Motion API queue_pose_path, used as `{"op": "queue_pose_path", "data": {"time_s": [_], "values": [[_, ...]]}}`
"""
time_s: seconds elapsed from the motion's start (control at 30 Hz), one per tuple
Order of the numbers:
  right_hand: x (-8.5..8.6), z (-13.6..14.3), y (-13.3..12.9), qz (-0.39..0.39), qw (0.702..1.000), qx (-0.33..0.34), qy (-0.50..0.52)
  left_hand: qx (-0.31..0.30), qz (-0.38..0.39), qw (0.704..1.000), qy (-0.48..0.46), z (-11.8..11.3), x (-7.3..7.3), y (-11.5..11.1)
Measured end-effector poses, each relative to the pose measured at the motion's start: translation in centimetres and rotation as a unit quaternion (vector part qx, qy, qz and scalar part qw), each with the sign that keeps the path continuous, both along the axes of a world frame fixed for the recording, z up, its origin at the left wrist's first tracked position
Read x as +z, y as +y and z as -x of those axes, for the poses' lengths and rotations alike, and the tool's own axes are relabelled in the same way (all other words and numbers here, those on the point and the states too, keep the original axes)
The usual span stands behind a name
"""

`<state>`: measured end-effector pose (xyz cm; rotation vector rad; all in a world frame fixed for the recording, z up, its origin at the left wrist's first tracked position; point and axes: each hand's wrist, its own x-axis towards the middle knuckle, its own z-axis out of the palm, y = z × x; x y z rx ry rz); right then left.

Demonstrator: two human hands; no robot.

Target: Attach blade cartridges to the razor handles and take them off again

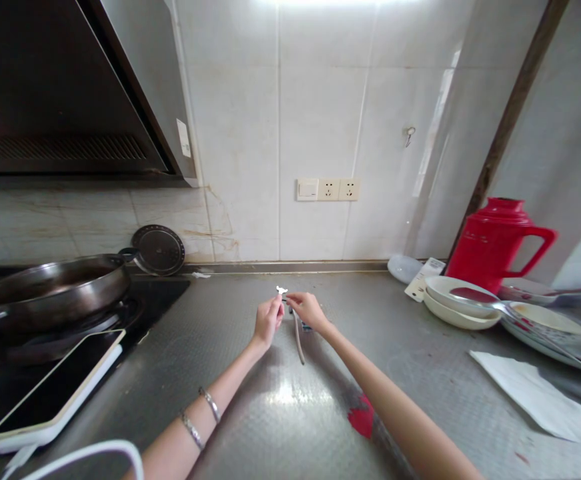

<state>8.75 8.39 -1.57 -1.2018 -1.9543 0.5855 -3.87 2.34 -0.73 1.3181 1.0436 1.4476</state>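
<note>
Above the metal counter (250, 427), my left hand (269, 319) pinches a small white piece (281, 290) of irregular outline, whose kind I cannot make out. My right hand (306, 309) is close beside it, fingertips pinched together near a thin dark bit between the two hands. Whether that dark bit is joined to the white piece is too small to tell. Under my right hand a greyish, cord-like strip (299, 343) runs toward me on the counter. Next to it, a small dark bluish item (306, 327) is partly hidden by my right hand.
On the left, a steel pan (55, 293) sits on the black stove, with a phone (60, 387) on a white cable nearer me. To the right stand a red thermos jug (493, 243), stacked white bowls (463, 313), plates with utensils and a white napkin (540, 400). Wall sockets (339, 189) are behind.
</note>
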Motion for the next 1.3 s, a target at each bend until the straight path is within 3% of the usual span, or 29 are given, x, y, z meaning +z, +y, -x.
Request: {"op": "queue_pose_path", "data": {"time_s": [0.17, 0.3, 0.57, 0.77, 1.03, 1.3], "values": [[-1.8, 1.6, -0.2, -0.056, 0.981, -0.011, -0.186, 0.016, 0.014, 0.999, -0.04, 0.4, 0.2, 0.3], [-2.0, 2.2, -0.4, -0.083, 0.963, -0.019, -0.254, 0.017, 0.007, 0.998, -0.054, 0.4, 0.2, 0.2], [-0.8, 0.4, -0.5, -0.102, 0.973, -0.028, -0.205, 0.001, 0.021, 0.998, -0.052, 0.5, 0.1, 0.4], [0.3, -1.2, -2.5, -0.044, 0.971, -0.083, -0.221, -0.001, 0.014, 0.999, -0.048, 0.5, -0.3, 0.5], [-0.3, -0.2, -5.8, 0.001, 0.945, -0.079, -0.318, 0.008, 0.009, 0.999, -0.036, 0.3, -0.7, 0.7], [-1.1, 0.2, -6.1, 0.005, 0.935, -0.087, -0.345, 0.011, 0.012, 0.999, -0.036, 0.4, -1.1, 0.8]]}}
